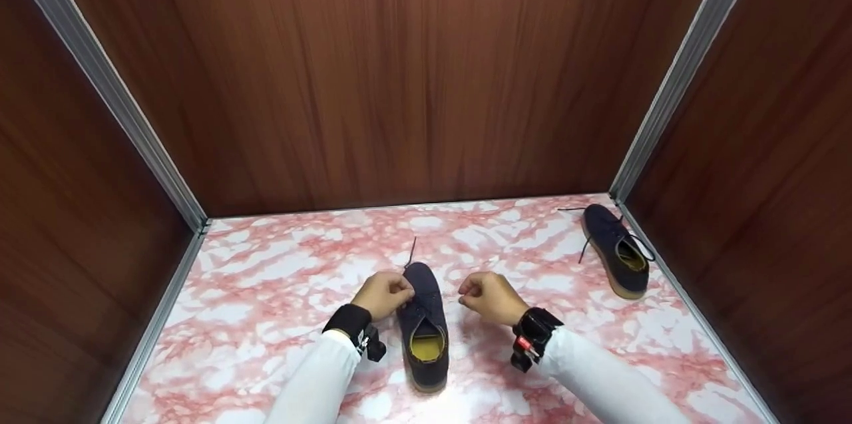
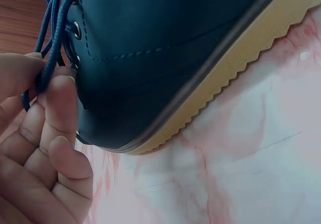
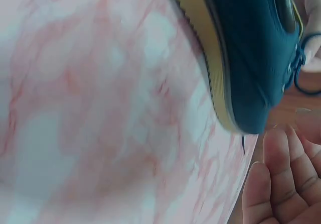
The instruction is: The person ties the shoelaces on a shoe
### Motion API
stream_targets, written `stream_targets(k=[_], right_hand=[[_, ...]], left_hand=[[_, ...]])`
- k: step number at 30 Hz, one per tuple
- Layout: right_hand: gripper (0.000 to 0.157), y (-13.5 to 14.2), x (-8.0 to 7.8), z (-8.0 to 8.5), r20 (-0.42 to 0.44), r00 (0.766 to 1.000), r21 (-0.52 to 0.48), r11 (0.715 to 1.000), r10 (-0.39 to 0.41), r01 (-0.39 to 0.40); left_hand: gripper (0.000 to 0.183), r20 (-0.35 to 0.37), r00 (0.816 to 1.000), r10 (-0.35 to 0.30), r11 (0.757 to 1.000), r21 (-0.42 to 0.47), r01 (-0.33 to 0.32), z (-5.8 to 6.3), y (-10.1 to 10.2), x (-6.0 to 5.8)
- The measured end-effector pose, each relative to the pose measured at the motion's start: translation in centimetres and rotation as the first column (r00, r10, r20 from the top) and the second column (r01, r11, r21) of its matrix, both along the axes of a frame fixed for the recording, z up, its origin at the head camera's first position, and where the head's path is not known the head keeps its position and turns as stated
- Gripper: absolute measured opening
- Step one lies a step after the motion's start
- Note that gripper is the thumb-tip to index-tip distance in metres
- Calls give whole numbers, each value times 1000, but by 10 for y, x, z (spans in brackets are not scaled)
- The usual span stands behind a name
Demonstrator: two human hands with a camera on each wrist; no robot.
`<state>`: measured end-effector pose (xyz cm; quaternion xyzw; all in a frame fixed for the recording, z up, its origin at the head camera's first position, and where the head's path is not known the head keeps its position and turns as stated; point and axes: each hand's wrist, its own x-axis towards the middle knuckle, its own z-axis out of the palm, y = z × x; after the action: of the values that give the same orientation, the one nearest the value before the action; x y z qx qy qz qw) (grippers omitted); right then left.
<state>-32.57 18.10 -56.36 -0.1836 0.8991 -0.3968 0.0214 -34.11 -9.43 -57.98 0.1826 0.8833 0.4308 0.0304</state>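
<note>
A dark blue lace-up shoe [image 1: 424, 317] with a yellow insole lies upright on the surface between the hands, its toe pointing away. At its left side the left hand [image 1: 385, 295] pinches a blue shoelace [image 2: 59, 30] between thumb and fingers, close to the eyelets. One lace end [image 1: 412, 251] stretches out past the toe. To the right of the shoe, the right hand [image 1: 491, 297] hovers apart from it with loosely bent fingers. Nothing shows between the right fingers [image 3: 277, 151] in the right wrist view.
A matching shoe [image 1: 611, 247] with loose laces rests near the right wall. Brown wood-look panels [image 1: 413, 78] close off the back and both sides, with metal strips in the corners. The surface [image 1: 266, 337] is marbled pink and white.
</note>
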Motion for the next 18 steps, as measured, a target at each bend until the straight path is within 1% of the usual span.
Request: stream_targets(k=[5, 6, 9, 12, 14, 18], right_hand=[[4, 7, -6, 1, 12, 999, 3, 999, -41, 41], [3, 7, -7, 1, 22, 998, 2, 999, -52, 52], [1, 7, -11, 2, 68, 995, -20, 997, -78, 80], [3, 5, -15, 1, 111, 989, -44, 994, -95, 101], [6, 2, -17, 1, 117, 989, -56, 994, -90, 97], [8, -6, -21, -1, 81, 996, -70, 996, -48, 54]], left_hand=[[9, 27, 1000, -5, 998, 57, 3, -3, -1, 2], [8, 36, 999, -5, 998, 68, 3, -3, -1, 2], [7, 33, 999, -9, 997, 82, 6, -5, -2, 2], [5, 25, 1000, -11, 996, 86, 9, -5, -2, 3], [5, 18, 1000, -14, 996, 86, 12, -6, -2, 4], [5, 17, 1000, -23, 995, 95, 22, -8, -3, 4]])
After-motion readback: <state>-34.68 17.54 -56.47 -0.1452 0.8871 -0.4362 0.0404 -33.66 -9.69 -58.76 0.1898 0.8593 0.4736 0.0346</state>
